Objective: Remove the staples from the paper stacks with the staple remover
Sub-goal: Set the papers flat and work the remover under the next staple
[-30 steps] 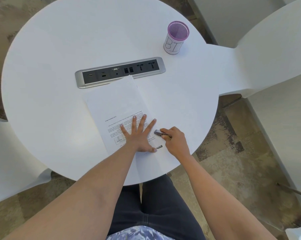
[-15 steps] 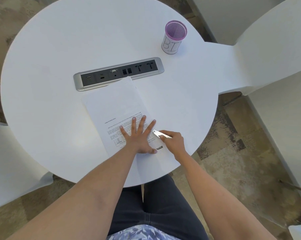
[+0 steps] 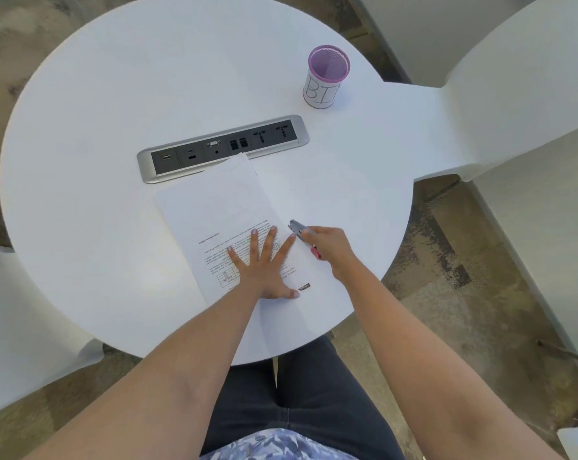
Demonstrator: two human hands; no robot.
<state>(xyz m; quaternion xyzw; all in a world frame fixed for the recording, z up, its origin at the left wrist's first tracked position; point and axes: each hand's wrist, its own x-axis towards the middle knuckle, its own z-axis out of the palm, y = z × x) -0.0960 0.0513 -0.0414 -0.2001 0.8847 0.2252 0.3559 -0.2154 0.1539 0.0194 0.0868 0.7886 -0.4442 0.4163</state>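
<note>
A stack of white printed paper [image 3: 221, 207] lies on the round white table [image 3: 98, 127], its far corner touching the socket strip. My left hand [image 3: 264, 263] presses flat on the printed part, fingers spread. My right hand [image 3: 331, 247] holds a metal staple remover [image 3: 299, 231] with a red end, its jaws pointing away from me just off the paper's right edge, beside my left fingertips. A small dark tag [image 3: 303, 287] sits on the paper near my left thumb. No staple is visible at this size.
A silver socket strip [image 3: 223, 147] is set into the table's middle. A purple mesh cup [image 3: 326, 78] with a white label stands at the back right. White chairs [image 3: 500, 94] surround the table on the right and at the left [image 3: 25, 327].
My right hand has lifted the staple remover up and away from me along the paper's right edge. My left hand has stayed flat on the paper.
</note>
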